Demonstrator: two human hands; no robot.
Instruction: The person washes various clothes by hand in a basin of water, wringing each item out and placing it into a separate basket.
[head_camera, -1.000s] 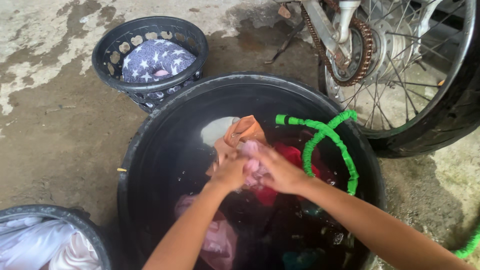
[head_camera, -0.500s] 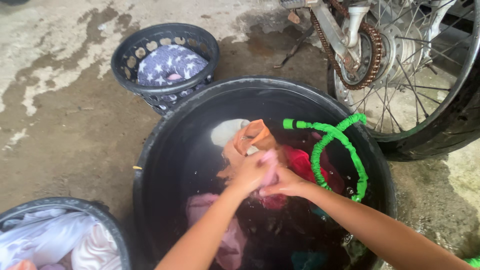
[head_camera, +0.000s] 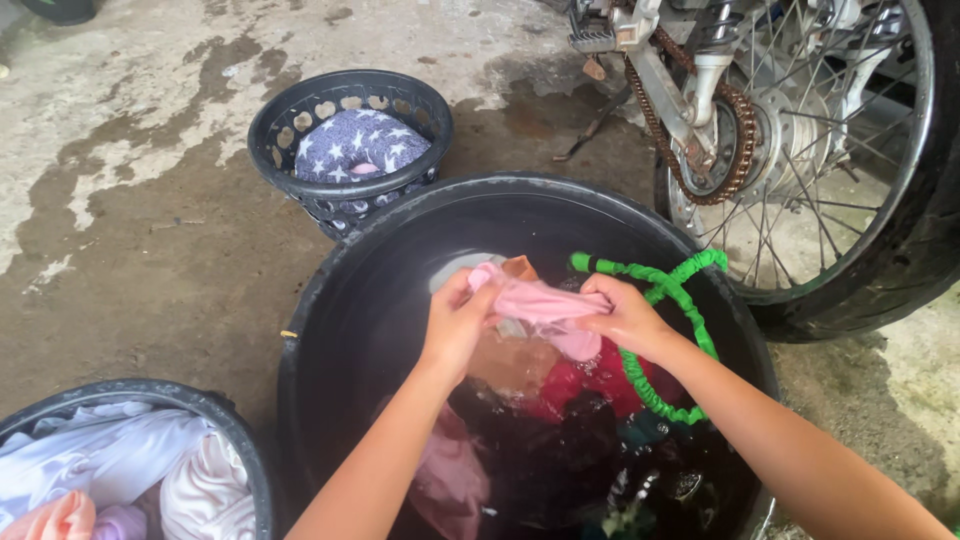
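Pink cloth (head_camera: 540, 300) — left hand (head_camera: 455, 325) | right hand (head_camera: 620, 315) (tub (head_camera: 330, 290) water hides laundry)

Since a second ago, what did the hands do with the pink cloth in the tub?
Both hands, the left hand and the right hand, lifted the pink cloth up out of the water and pulled it taut between them; before, it was bunched low at the surface. The black tub, green hose and star-patterned basket stayed put.
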